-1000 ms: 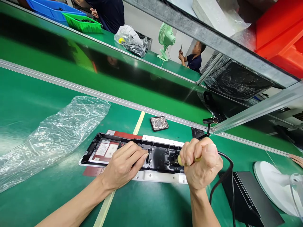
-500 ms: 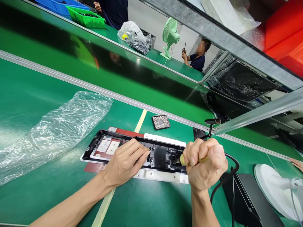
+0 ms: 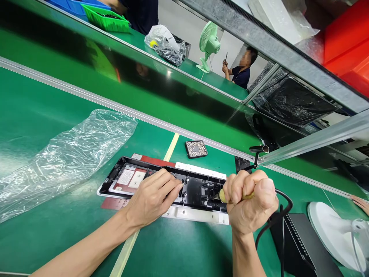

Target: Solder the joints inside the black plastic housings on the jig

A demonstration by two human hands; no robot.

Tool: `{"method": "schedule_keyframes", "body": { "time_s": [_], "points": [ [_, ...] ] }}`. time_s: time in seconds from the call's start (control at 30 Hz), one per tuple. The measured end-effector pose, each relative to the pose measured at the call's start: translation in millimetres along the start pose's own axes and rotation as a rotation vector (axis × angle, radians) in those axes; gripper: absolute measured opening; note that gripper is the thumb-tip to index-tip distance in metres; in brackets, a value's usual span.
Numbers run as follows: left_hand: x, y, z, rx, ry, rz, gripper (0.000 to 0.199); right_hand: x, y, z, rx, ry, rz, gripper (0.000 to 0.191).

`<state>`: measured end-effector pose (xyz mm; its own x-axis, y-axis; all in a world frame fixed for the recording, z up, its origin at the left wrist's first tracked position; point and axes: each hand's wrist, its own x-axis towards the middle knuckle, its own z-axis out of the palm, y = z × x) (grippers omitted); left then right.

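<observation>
A long black plastic housing (image 3: 197,192) lies open side up on the green bench, with ribs and small fittings inside. My left hand (image 3: 157,194) rests over its middle, fingers closed together with the tips down by the inner floor; anything between them is hidden. In a fist over the housing's right end, my right hand (image 3: 250,200) grips a yellow-handled tool (image 3: 222,195). Its slim dark shaft points left into the housing, and the tip is hard to make out. White strips (image 3: 198,215) run along the housing's two long sides, and a reddish board shows beneath its left part.
A small black tray (image 3: 196,149) of tiny metal parts sits behind the housing. Clear plastic film (image 3: 86,148) lies left. To the right are a metal tube holder (image 3: 258,149), a black cable (image 3: 288,198), a black box (image 3: 305,238) and a white round base (image 3: 331,234). Co-workers are beyond.
Both hands stay almost in place on the housing and the tool. The camera view has shifted slightly. A co-worker's hand at the far left back has moved.
</observation>
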<state>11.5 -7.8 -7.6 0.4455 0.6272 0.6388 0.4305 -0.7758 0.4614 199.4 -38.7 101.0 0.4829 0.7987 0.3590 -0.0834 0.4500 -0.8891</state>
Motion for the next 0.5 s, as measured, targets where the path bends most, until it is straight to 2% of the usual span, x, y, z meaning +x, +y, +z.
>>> {"method": "schedule_keyframes", "body": {
  "time_s": [0.5],
  "points": [
    [0.4, 0.3, -0.2, 0.006, -0.005, -0.005, 0.009, -1.6, 0.9, 1.4, 0.000, -0.003, -0.042, 0.044]
  ]
}}
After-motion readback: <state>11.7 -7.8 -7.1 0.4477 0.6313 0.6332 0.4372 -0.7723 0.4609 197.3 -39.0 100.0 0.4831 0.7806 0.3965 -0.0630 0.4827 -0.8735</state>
